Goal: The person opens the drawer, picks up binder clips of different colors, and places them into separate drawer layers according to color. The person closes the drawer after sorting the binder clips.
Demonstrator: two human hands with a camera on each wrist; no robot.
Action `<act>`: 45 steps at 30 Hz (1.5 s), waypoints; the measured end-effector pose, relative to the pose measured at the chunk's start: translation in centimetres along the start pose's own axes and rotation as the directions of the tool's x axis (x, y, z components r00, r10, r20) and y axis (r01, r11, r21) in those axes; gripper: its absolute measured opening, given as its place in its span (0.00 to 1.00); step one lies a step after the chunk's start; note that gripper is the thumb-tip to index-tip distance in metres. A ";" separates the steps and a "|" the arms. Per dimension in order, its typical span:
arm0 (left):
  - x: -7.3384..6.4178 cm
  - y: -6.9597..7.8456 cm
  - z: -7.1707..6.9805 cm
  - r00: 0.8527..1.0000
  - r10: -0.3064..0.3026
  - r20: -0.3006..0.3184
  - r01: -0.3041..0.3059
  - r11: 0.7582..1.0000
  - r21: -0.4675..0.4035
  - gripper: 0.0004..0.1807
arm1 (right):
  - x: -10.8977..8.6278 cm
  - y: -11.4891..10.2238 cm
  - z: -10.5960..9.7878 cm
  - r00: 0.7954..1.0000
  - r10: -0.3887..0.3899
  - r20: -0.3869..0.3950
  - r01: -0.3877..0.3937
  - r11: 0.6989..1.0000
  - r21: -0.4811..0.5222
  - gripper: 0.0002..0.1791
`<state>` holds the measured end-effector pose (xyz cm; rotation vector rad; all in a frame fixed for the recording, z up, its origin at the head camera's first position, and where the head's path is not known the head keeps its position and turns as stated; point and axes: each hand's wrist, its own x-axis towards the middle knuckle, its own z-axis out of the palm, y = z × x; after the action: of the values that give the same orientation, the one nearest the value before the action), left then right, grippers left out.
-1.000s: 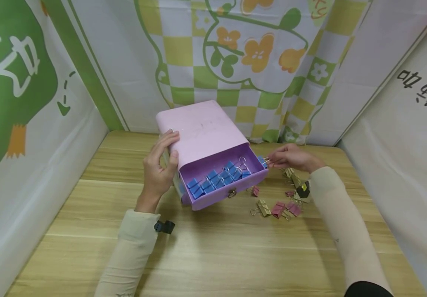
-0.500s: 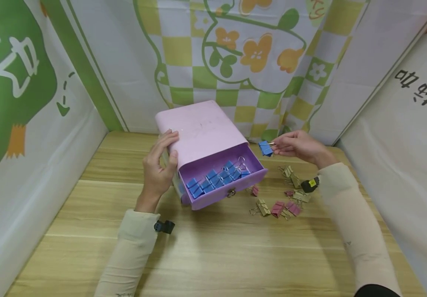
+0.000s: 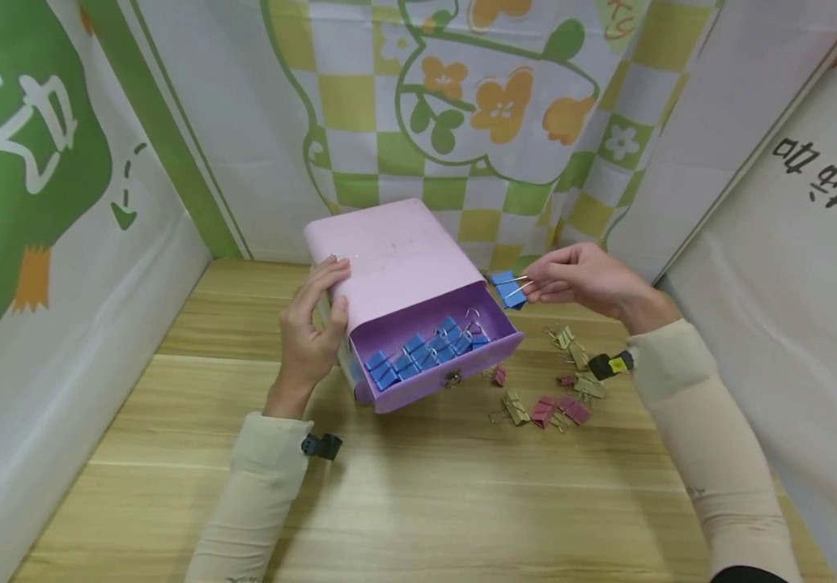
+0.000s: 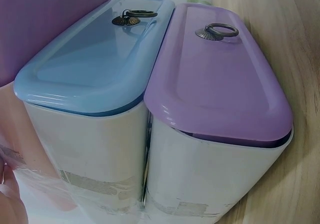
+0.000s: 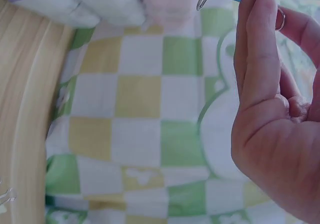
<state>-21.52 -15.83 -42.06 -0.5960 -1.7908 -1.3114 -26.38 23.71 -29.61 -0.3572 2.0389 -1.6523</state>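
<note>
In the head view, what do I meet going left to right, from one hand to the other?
Left hand → open purple drawer → pinched blue binder clip → right hand.

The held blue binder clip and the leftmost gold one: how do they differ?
The right hand pinches the blue binder clip above the table; the gold binder clip lies on it. In the head view, the blue binder clip's wires extend right, the gold binder clip's loop juts left. Both have wire handles.

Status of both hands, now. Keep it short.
Left hand: open, resting against the pink box.
Right hand: closed, holding a blue clip between its fingertips and thumb.
</note>
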 end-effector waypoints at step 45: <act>-0.2 0.0 0.0 1.000 -0.012 0.000 0.012 1.000 -0.001 0.22 | 3.1 -4.8 11.2 0.979 -0.121 0.163 0.195 0.783 -0.591 0.08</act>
<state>-21.38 -15.81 -42.20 -0.5866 -1.7964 -1.3205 -23.62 11.70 -27.22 -0.8434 2.4599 -0.9748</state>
